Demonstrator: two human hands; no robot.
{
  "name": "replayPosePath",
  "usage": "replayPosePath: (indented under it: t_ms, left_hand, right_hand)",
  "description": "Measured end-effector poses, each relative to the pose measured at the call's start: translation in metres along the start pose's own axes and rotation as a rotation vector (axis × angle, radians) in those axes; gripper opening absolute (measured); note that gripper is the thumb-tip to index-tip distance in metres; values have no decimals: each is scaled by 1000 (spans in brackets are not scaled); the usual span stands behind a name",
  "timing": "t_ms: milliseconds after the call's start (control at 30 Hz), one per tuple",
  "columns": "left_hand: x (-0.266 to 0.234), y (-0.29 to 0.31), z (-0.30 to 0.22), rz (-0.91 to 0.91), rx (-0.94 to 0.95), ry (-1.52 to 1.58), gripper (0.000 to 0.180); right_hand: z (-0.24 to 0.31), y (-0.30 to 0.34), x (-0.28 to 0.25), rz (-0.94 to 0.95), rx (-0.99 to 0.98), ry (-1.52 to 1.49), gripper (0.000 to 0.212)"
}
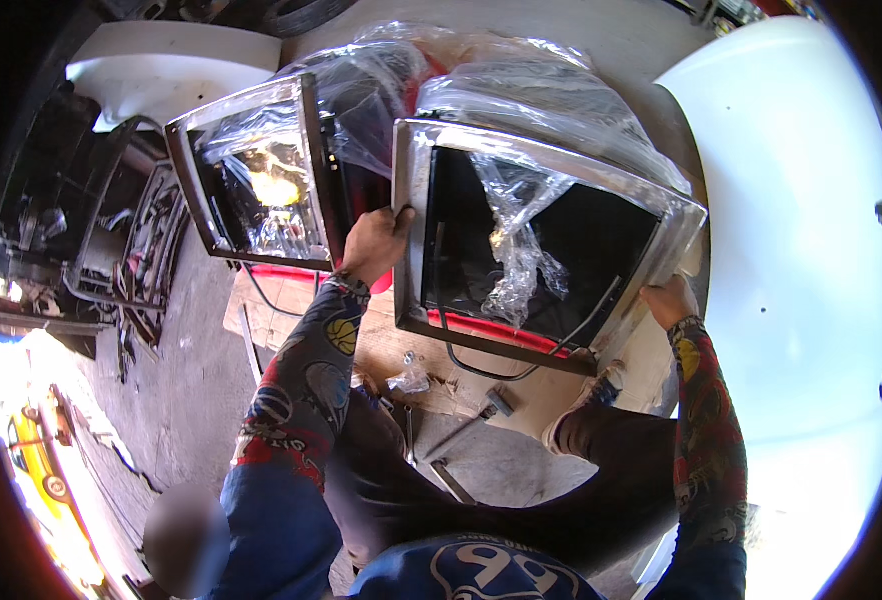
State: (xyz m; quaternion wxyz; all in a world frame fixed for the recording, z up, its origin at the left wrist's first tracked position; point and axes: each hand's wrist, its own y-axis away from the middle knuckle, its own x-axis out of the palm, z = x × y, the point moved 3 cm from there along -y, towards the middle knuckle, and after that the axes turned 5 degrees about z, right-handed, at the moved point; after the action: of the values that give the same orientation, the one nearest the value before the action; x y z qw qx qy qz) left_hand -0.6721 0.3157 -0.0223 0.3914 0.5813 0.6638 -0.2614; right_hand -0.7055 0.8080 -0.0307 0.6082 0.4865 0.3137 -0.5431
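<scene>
A rectangular metal frame (pixel 413 235) stands tilted in front of me, a dark panel behind its opening. My left hand (pixel 376 246) grips its left side, thumb over the edge. At its lower right side, my right hand (pixel 671 302) has its fingers closed on the rim, partly hidden by it. Crumpled clear plastic (pixel 521 265) hangs across the opening, and a black cable (pixel 476 374) loops below. A second metal frame (pixel 313 165) stands to the left. Clear plastic wrap (pixel 531 95) covers the red and dark bodies behind both frames.
Flattened cardboard (pixel 376 345) lies beneath, with a hammer (pixel 499 402), a wrench (pixel 408 435) and a small plastic bag (pixel 411 378) near my feet. A large white panel (pixel 791 220) flanks the right side. Metal scrap (pixel 146 245) is piled left; a yellow car (pixel 36 460) shows outside.
</scene>
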Motion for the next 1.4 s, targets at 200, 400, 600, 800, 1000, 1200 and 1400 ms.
replayPosePath:
  t_ms: [200,400,600,800,1000,1200,1400]
  left_hand:
    - [-3,2,-6,-95,44,-64,53]
    - [-4,-3,-8,-90,21,-129,55]
    - [-6,-3,-11,-94,6,-102,55]
    - [-8,-4,-13,-83,3,-105,54]
    - [-11,-2,-16,-86,-13,-120,55]
    - [-13,-4,-20,-112,-26,-91,53]
    - [-14,-4,-20,-135,-22,-95,52]
  right_hand:
    - [-10,-5,5,29,10,-81,34]
    - [-9,-3,6,-15,-65,-148,34]
    - [-3,-1,-3,142,-27,-166,56]
    - [-5,-3,-2,117,5,-115,55]
    - [7,5,-8,31,-86,-167,35]
    - [18,13,-17,66,-86,-138,36]
    - [17,11,-16,55,-127,-148,34]
